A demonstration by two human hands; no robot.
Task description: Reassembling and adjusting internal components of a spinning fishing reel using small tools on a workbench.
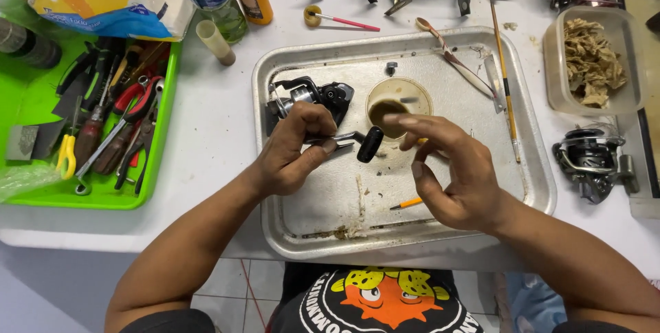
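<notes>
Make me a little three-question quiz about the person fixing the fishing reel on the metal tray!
1. True or false: the left hand grips the black fishing reel over the metal tray.
2. What sits in the middle of the tray, just beyond the right hand?
A. a round cup of brownish liquid
B. a yellow banana
C. a blue sponge
3. Fill in: the pliers and screwdrivers lie in a ____ tray at the left of the table.

Key
1. True. Its fingers close round the reel by the handle with the black knob.
2. A.
3. Green.
</notes>
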